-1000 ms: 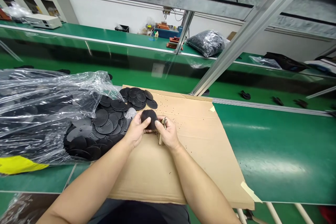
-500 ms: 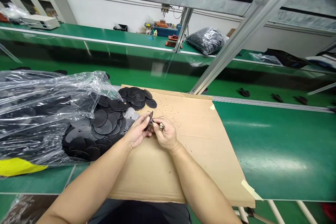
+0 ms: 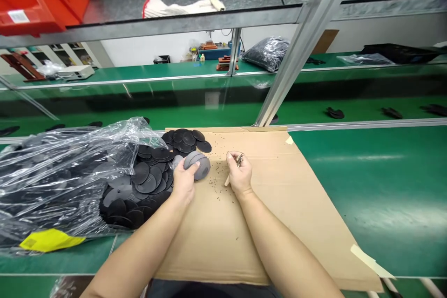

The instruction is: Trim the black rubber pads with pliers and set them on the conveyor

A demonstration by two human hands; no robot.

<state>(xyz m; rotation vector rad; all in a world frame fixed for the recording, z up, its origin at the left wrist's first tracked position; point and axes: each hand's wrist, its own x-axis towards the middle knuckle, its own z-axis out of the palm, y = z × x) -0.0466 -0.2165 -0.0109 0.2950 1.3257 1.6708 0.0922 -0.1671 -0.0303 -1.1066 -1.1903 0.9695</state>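
Note:
My left hand (image 3: 185, 182) is closed on a few round, flat grey discs (image 3: 202, 167), their faces turned up and fanned over one another. To its right, my right hand (image 3: 241, 176) is wrapped round a small metallic tool (image 3: 239, 159); its kind is hard to make out, and a pale end shows below the fingers. Black discs (image 3: 148, 179) lie heaped beside my left hand, partly under a clear plastic bag (image 3: 70, 163). Beyond that hand sits a smaller pile of black discs (image 3: 183, 139). Tiny dark bits (image 3: 218, 184) are scattered between my hands.
A cardboard sheet (image 3: 279, 209), taped at its right corners, covers the green bench (image 3: 384, 186). A metal post (image 3: 296, 51) rises behind it. Dark pieces (image 3: 335, 113) lie on the green strip beyond. Overhead, a shelf holds a red bin (image 3: 42, 0) and a glove (image 3: 178, 9).
My hands have moved apart from where they met. The left has shifted onto the disc pile's edge and shows several grey discs; the right keeps the tool. The view has tilted up.

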